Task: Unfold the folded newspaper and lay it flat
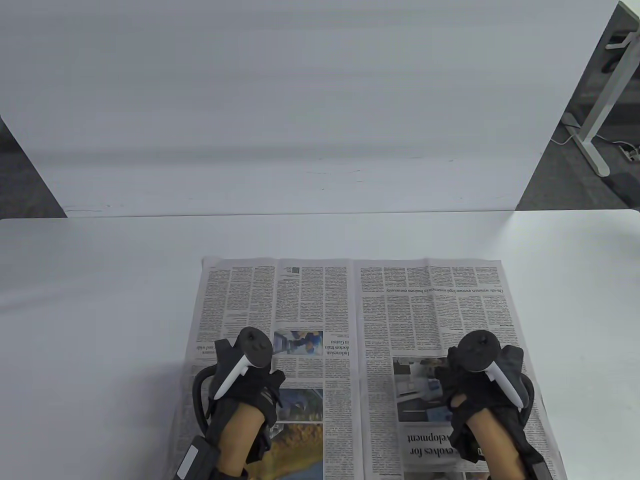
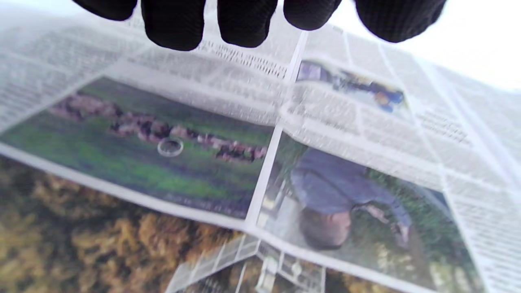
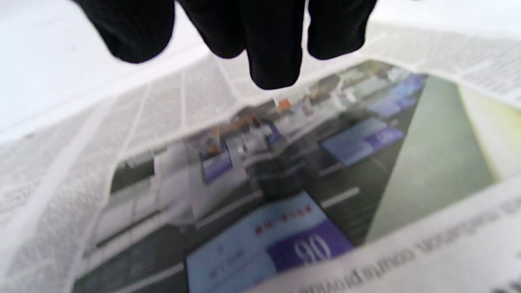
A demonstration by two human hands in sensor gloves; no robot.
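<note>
The newspaper lies spread open on the white table, with its centre crease running toward me and the print upside down. My left hand is over the left page, near the colour photos. My right hand is over the right page, beside a photo. In the left wrist view my gloved fingers hang spread above the page and hold nothing. In the right wrist view my fingers hang over the photo on the page, also holding nothing. Whether the fingertips touch the paper is unclear.
A white board stands upright along the table's far edge. A white desk leg and dark floor show at the far right. Bare table surface lies left, right and beyond the newspaper.
</note>
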